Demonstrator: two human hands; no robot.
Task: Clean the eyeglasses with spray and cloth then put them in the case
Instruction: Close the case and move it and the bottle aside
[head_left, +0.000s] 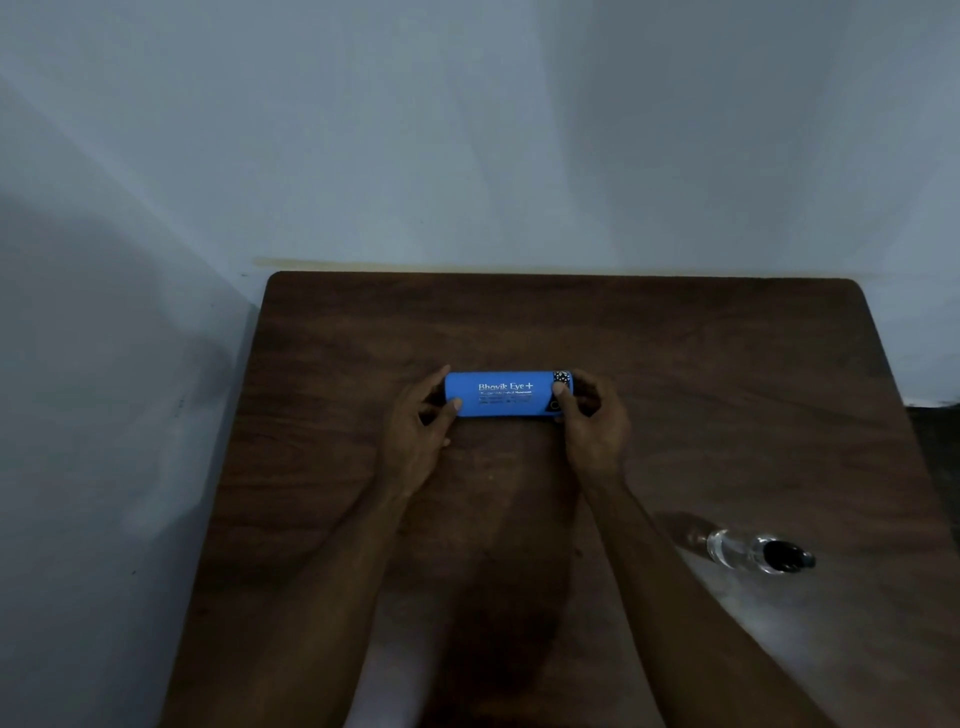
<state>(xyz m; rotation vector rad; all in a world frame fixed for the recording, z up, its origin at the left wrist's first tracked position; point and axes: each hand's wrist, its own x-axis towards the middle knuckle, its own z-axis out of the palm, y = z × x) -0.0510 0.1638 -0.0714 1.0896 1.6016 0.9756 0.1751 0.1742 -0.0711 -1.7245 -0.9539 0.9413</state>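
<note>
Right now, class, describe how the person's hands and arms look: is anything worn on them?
The left hand and right hand are bare: no gloves, rings or watch show. The forearms are bare too, no sleeve in view. Dim light could hide small details.

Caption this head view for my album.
Left hand and right hand hold a blue glasses case on a wooden table, spray bottle nearby.

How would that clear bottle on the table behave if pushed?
The clear bottle seems to lie on its side and looks round, so it would probably roll. It looks small, so it is likely light. Its smooth, shiny wall may be slippery.
</note>
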